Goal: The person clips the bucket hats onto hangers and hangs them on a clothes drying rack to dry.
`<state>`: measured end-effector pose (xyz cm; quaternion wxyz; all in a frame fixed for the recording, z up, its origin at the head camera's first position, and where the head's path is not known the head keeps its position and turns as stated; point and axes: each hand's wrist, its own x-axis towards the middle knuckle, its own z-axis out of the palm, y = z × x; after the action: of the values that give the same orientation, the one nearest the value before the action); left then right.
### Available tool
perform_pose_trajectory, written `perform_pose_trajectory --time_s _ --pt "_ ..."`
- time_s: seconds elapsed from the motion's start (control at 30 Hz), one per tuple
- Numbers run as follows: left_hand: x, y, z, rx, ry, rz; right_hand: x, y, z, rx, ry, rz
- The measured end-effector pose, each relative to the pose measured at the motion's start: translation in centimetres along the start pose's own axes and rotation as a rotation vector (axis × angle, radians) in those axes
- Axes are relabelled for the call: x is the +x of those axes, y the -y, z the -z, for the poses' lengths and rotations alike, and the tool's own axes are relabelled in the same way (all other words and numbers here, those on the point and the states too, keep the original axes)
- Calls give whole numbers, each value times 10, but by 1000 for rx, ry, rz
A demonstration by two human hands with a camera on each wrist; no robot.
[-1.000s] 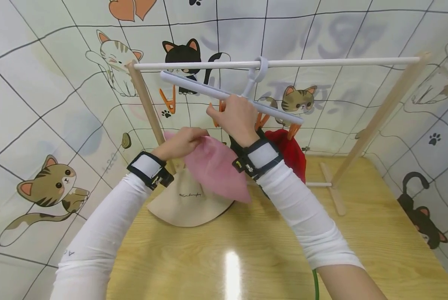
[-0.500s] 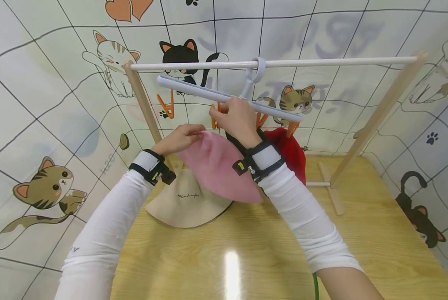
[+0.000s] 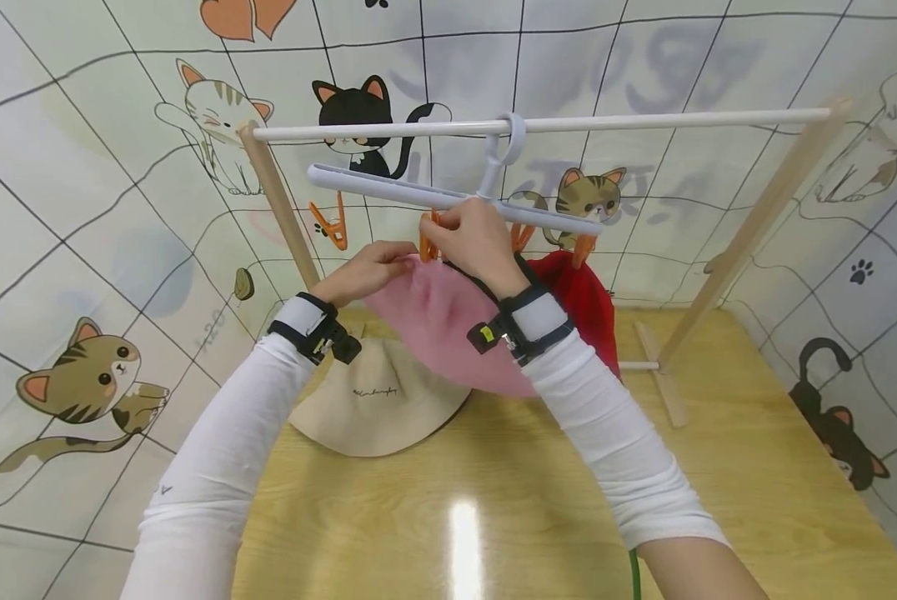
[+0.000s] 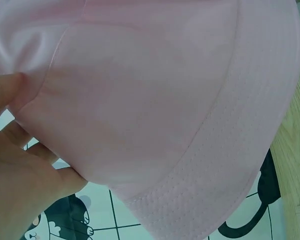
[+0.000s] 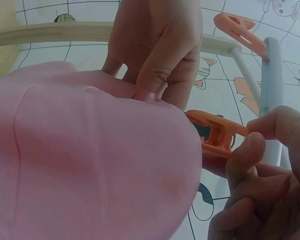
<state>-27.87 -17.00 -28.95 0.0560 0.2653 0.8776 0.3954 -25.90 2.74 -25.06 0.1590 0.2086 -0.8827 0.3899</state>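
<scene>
My left hand (image 3: 369, 271) pinches the crown of a pink bucket hat (image 3: 448, 325), thumb on the near side in the left wrist view, the brim hanging away from it. My right hand (image 3: 482, 237) squeezes an orange clip (image 5: 217, 132) between thumb and fingers. In the right wrist view the clip's jaws are right at the edge of the hat's crown. This clip is below a pale lilac hanger (image 3: 388, 187), which hooks over a white rail (image 3: 643, 122). Part of the hat is hidden behind my right forearm.
A red hat (image 3: 587, 304) hangs from another orange clip (image 3: 583, 250) at the hanger's right end. A free clip (image 3: 333, 225) dangles at its left end. Below, a beige bucket hat (image 3: 377, 408) lies on the wooden table (image 3: 388, 517). Wooden posts (image 3: 756, 242) hold the rail.
My left hand has lifted the pink hat up and slightly right, so its crown meets the clip in my right hand. The hanger has tilted closer to level.
</scene>
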Motion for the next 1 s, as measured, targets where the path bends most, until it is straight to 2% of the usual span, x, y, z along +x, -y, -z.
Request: perform_pose_trajectory --time_s 0.13,0.47,0.6,0.73,0.87,1.0 --pt "1 1 0 -55 -12 42 -1 -3 1 7 21 -8" --pt "1 5 8 -124 -45 42 -4 -6 2 1 52 -6" --pt "1 3 8 -162 -33 29 -3 -7 3 1 42 -7" --pt "2 7 7 -151 -25 6 -4 -7 0 -8 22 -11" --pt "2 9 4 -121 -46 -13 -4 -7 -6 -55 -19 5" --pt "2 11 1 -45 -81 -17 -4 -5 -11 -78 -62 -12"
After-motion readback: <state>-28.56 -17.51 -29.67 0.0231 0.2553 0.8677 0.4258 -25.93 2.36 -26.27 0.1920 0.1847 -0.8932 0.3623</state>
